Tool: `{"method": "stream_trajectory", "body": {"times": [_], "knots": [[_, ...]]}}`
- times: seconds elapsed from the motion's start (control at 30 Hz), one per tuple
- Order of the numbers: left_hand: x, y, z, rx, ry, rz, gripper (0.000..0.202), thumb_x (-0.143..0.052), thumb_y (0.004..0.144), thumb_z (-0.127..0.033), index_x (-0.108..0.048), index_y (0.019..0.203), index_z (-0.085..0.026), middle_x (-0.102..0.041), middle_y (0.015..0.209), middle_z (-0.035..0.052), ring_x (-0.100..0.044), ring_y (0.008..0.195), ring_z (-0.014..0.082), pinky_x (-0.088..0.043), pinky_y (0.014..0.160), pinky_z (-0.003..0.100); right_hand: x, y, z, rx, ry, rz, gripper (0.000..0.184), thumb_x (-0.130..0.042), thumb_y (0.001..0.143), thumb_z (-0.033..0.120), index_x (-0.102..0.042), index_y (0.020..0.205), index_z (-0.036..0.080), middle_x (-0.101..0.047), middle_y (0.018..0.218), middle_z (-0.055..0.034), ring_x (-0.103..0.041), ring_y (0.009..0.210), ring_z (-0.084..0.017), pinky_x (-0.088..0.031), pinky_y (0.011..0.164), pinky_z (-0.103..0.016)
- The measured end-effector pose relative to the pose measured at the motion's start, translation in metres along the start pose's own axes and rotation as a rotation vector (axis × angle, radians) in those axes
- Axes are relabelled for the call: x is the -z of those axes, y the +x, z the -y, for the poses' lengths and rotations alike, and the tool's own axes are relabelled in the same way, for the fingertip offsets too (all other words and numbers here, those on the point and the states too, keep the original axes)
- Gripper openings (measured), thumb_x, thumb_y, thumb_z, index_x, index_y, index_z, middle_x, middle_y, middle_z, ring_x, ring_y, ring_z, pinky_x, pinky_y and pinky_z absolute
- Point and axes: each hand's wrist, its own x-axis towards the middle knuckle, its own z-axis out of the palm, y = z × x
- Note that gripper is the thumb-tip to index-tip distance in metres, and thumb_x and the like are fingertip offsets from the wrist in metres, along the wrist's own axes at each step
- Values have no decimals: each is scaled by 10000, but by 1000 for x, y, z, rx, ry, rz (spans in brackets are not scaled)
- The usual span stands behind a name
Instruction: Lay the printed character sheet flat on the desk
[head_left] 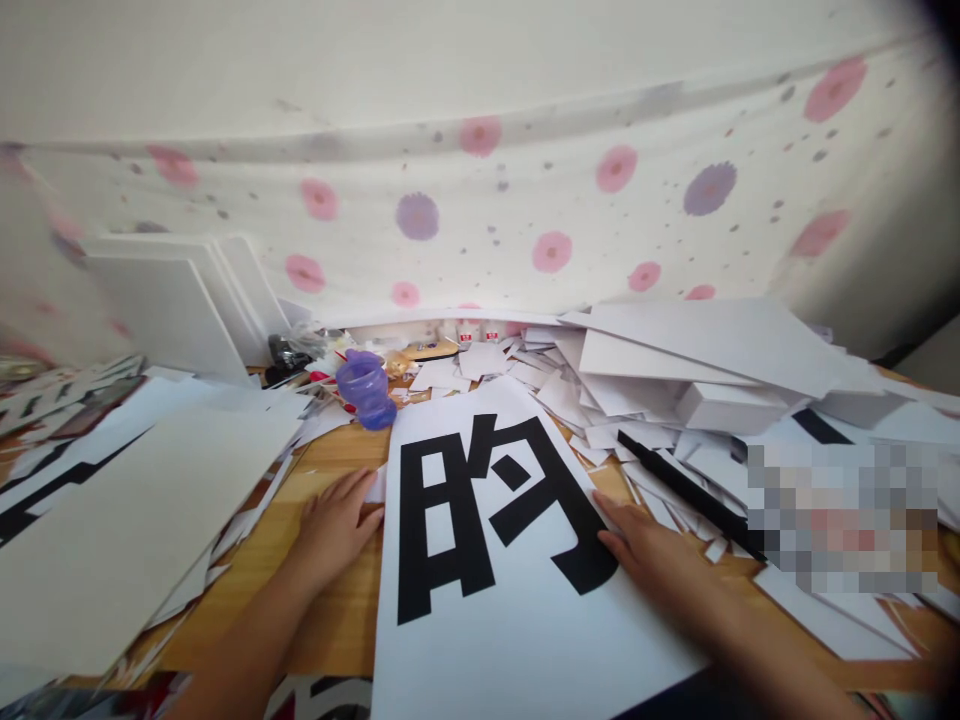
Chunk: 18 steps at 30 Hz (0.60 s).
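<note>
A large white sheet (450, 640) printed with a bold black character (450, 520) lies in front of me, running from the table's middle towards my body. My left hand (337, 525) is by its left edge, fingers stretched out over the wood. The fingertips reach a small white paper scrap (376, 485) beside the sheet. On the opposite side, my right hand (637, 545) rests along the sheet's right edge. Its thumb and forefinger are extended and apart, touching the edge near the black stroke; its other fingers are mostly hidden.
A translucent purple cup (365, 388) stands beyond the sheet. White boards (697, 350) and offcuts pile up at the right, near a long black strip (690, 495). At the left lie a large white board (142, 530) and papers; more boards (165, 300) lean at the back.
</note>
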Motion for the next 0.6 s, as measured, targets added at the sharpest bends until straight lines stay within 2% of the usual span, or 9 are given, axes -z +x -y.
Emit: {"method": "stream_trajectory", "body": {"times": [0.17, 0.33, 0.4, 0.47, 0.53, 0.6], "knots": [[1, 13, -9, -104, -41, -13, 439, -452, 838, -344, -572, 1239, -212, -558, 1317, 69, -480, 1201, 272, -345, 1028, 400, -1, 1, -18, 33, 0, -22, 498, -367, 944, 295, -407, 1426, 174, -593, 1274, -177, -625, 1074, -319, -478, 879, -435], [1, 11, 1, -93, -34, -53, 331, -456, 827, -342, -642, 1067, -209, -627, 1141, 87, -538, 1070, 273, -413, 950, 374, 3, 0, -5, 63, 24, -27, 488, -389, 935, 293, -429, 1411, 190, -589, 1282, -168, -617, 1085, -318, -476, 879, -433], [1, 8, 10, -45, -6, -86, 365, -458, 816, -357, -631, 1077, -169, -623, 1107, 131, -539, 1061, 305, -418, 940, 406, 8, 1, 5, 87, 47, -8, 485, -413, 929, 286, -435, 1406, 202, -606, 1261, -154, -615, 1087, -295, -474, 883, -396], [3, 3, 19, 30, 32, -132, 428, -428, 821, -349, -597, 1129, -104, -599, 1121, 198, -518, 1099, 362, -396, 950, 482, 12, 4, 9, 79, 35, 21, 493, -419, 929, 277, -419, 1416, 199, -628, 1212, -156, -629, 1048, -290, -476, 861, -386], [5, -1, 24, 111, 79, -191, 460, -393, 834, -334, -566, 1176, -81, -543, 1212, 247, -468, 1168, 419, -347, 965, 575, 13, 7, 6, 42, -5, 38, 499, -390, 942, 286, -391, 1432, 193, -627, 1190, -170, -649, 980, -302, -484, 815, -405], [8, -8, 19, 116, 88, -253, 464, -391, 845, -361, -564, 1184, -97, -478, 1309, 253, -415, 1237, 432, -302, 999, 611, 11, 10, -2, 8, -39, 36, 504, -363, 954, 299, -364, 1445, 188, -589, 1244, -187, -651, 967, -311, -483, 798, -415]]}}
